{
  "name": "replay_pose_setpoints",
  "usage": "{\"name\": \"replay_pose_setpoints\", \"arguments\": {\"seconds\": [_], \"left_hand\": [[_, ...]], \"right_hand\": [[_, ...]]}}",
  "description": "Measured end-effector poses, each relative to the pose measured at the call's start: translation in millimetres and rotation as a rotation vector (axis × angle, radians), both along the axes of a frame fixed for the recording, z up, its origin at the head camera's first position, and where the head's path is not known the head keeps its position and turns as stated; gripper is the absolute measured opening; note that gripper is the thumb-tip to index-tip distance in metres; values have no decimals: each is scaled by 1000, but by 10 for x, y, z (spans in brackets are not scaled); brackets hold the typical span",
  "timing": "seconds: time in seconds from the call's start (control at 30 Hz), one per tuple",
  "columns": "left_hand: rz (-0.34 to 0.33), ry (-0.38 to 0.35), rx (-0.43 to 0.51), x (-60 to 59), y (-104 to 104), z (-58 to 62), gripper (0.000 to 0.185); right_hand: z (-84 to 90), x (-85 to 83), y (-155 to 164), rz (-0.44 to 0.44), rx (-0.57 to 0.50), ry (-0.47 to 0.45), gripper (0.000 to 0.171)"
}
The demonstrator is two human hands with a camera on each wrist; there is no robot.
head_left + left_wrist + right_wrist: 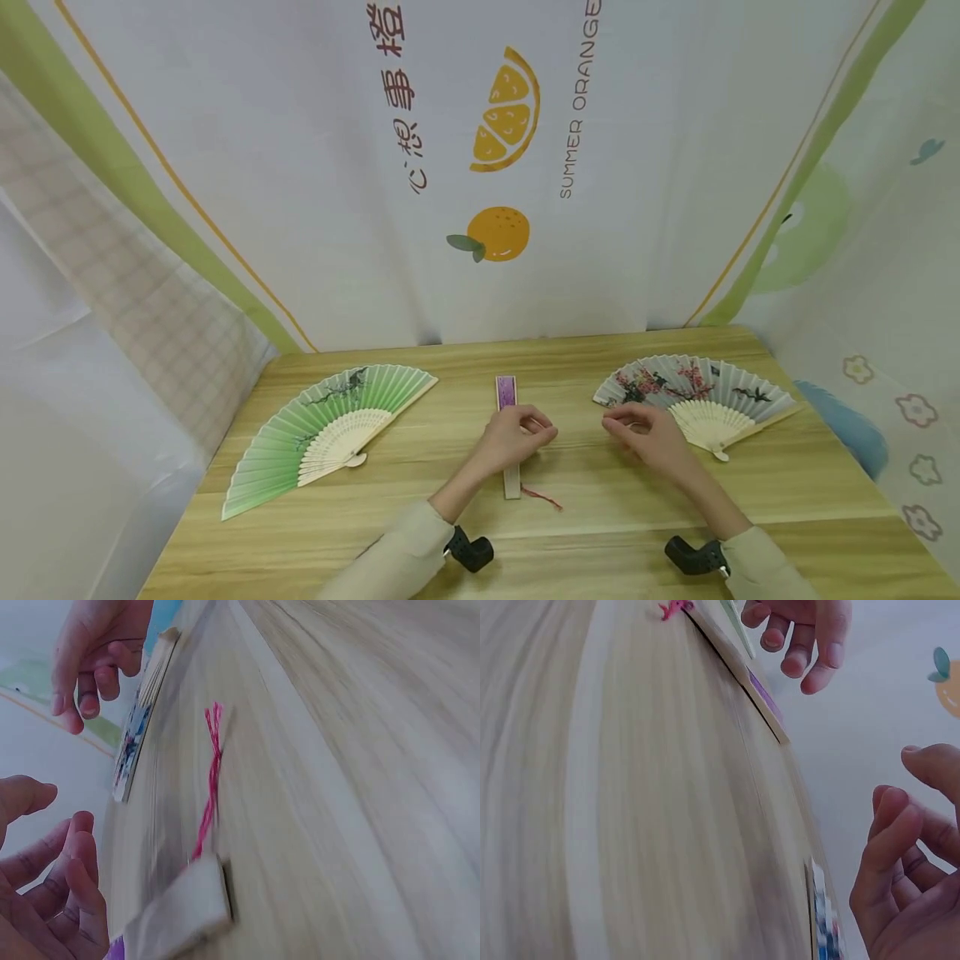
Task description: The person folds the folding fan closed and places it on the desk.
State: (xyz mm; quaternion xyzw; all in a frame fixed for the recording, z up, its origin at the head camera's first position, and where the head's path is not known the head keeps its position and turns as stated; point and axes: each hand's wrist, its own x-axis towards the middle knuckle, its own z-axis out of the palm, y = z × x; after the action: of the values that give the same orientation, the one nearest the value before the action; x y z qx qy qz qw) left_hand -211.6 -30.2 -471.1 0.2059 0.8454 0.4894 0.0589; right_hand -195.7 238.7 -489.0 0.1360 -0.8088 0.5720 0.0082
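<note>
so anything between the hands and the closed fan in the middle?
Nothing visible. The closed fan lies on bare table; the left hand hovers right over it, the right hand just beside. Both open fans sit off to the sides.

Person's arms: left sleeve (397, 554) and right sleeve (765, 567) of pale beige cloth; black wrist-mounted devices (471, 550) at both cuffs; hands bare.
</note>
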Motion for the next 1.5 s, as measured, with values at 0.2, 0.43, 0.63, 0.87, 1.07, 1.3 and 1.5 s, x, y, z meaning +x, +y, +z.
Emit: {"name": "replay_pose_setpoints", "arguments": {"seconds": [0.2, 0.43, 0.63, 0.87, 1.07, 1.3, 1.5], "left_hand": [[8, -42, -2, -33, 190, 33, 18], [21, -32, 4, -83, 368, 45, 19], [30, -41, -14, -161, 489, 32, 20], [91, -75, -28, -233, 605, 37, 21], [136, -123, -54, -299, 696, 30, 22], [202, -183, -103, -394, 786, 16, 22], [265, -176, -186, -454, 859, -29, 27]], "right_hand": [[44, 51, 324, -39, 28, 27, 27], [51, 118, 658, -115, 68, 22, 29], [61, 187, 891, -152, 60, -12, 33], [24, 279, 1198, -197, 76, -45, 32], [26, 356, 1447, -283, 166, -91, 39], [-39, 411, 1649, -390, 221, -114, 41], [-111, 416, 1674, -437, 250, -122, 45]]}}
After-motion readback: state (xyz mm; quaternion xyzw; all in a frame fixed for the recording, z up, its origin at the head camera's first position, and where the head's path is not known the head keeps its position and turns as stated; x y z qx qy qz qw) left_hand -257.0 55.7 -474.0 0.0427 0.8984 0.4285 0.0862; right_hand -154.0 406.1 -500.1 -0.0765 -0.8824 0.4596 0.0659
